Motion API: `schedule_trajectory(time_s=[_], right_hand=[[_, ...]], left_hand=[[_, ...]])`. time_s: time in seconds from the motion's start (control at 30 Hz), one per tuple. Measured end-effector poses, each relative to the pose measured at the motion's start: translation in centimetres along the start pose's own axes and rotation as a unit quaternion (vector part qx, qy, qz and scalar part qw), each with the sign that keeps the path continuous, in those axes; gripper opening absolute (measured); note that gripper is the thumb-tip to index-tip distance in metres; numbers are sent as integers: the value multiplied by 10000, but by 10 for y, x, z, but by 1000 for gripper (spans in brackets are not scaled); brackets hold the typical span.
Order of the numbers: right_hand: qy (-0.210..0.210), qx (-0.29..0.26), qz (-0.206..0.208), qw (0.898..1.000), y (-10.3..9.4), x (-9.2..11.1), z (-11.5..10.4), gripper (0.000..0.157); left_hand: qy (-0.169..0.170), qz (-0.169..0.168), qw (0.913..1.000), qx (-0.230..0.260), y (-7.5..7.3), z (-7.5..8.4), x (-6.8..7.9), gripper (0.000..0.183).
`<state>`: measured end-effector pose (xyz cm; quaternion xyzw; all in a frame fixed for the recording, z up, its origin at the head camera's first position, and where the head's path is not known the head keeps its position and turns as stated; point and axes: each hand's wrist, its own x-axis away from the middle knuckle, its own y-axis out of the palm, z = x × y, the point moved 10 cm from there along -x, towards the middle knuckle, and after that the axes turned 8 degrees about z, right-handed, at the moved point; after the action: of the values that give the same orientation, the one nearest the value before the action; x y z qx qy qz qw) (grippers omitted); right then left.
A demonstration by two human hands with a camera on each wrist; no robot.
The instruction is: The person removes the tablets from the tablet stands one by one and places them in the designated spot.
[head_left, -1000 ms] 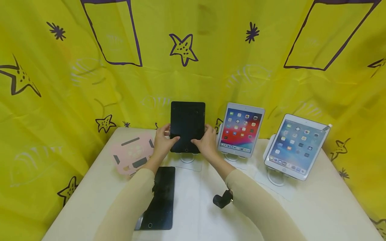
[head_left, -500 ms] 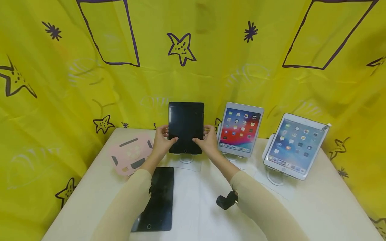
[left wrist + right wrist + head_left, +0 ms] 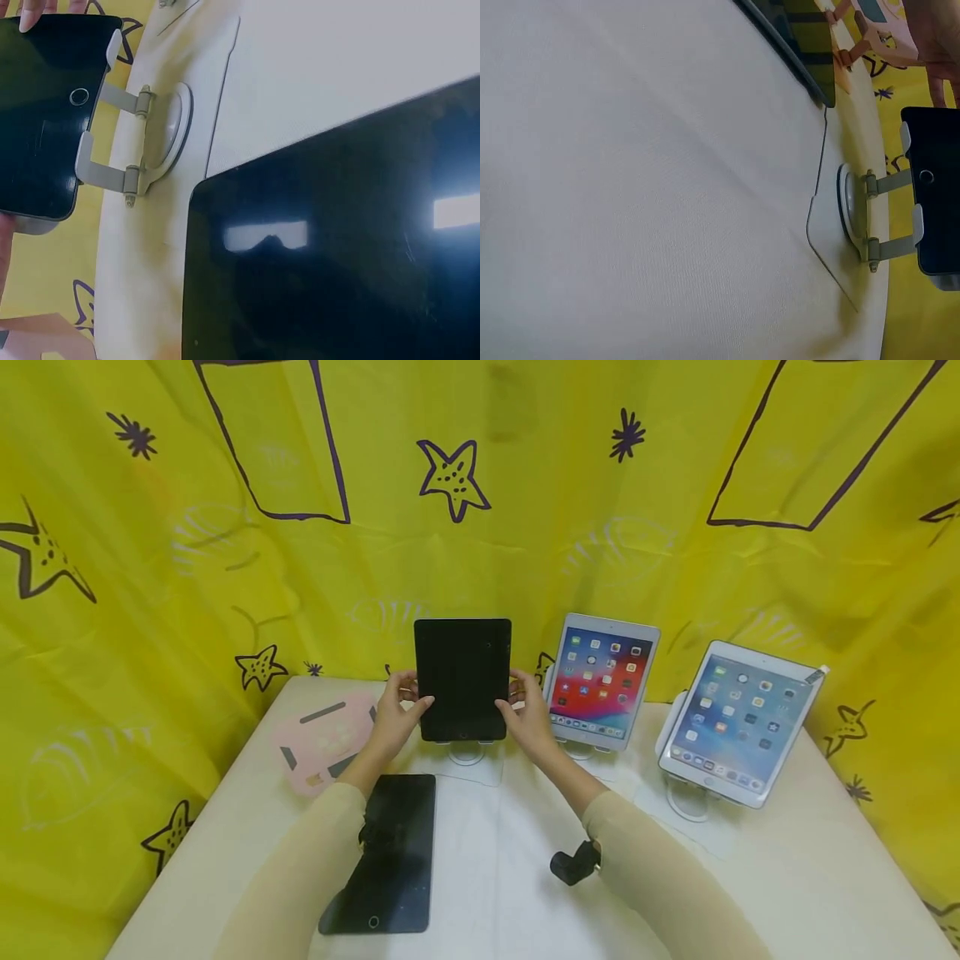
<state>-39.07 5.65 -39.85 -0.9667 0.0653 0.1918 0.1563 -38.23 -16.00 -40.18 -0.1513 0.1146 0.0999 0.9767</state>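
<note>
A black tablet (image 3: 463,680) with a dark screen stands upright on a pale folding stand (image 3: 467,755) at the back of the table. My left hand (image 3: 396,713) holds its left edge, thumb on the front and the other fingers beside and behind it. On the opposite edge my right hand (image 3: 528,717) grips it the same way. In the left wrist view, the stand's two lips (image 3: 84,156) catch the tablet's lower edge, near its round button. Part of the right hand (image 3: 34,10) shows at the top there.
Below the left forearm a larger black tablet (image 3: 397,860) lies flat. A pink stand (image 3: 330,739) is at the left. Two white tablets, one with a red and blue screen (image 3: 600,681) and one tilted (image 3: 738,722), stand at the right. A yellow curtain (image 3: 525,560) hangs behind.
Both thumbs have slid outward to the tablet's side edges, and the forearms have spread apart. The tablet's top edge sits slightly lower and looks wider, as if leaning more toward me.
</note>
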Motion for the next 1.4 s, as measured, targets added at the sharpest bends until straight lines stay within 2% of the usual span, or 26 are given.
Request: schedule_trajectory(time_s=[0.1, 0.23, 0.4, 0.6, 0.8, 0.97, 1.17, 1.4], right_hand=[[-81, 69, -88, 9999, -2, 0, -1, 46], [19, 105, -219, 9997, -6, -2, -2, 46], [-108, 151, -289, 9994, -12, -3, -12, 47], [-34, 120, -423, 9990, -18, -2, -17, 48], [237, 22, -665, 9975, -20, 3, -18, 50], [622, -153, -929, 9936, -24, 15, -16, 50], [971, -465, -1275, 9860, -32, 35, -16, 51], [1395, -721, -1561, 9752, -38, 57, -11, 52]], left_hand=[[98, -9, 9999, 115, 2, 2, 2, 45], [253, 175, 9995, 99, 1, 5, 6, 43], [443, 405, 9980, 186, -2, 13, 9, 41], [698, 350, 9968, 159, -5, 28, 14, 43], [487, 136, 9983, 291, -3, 30, 20, 44], [285, -123, 9988, 375, -2, 31, 28, 45], [-142, -599, 9968, 504, 4, 28, 46, 45], [-516, -927, 9924, 627, 9, 25, 67, 48]])
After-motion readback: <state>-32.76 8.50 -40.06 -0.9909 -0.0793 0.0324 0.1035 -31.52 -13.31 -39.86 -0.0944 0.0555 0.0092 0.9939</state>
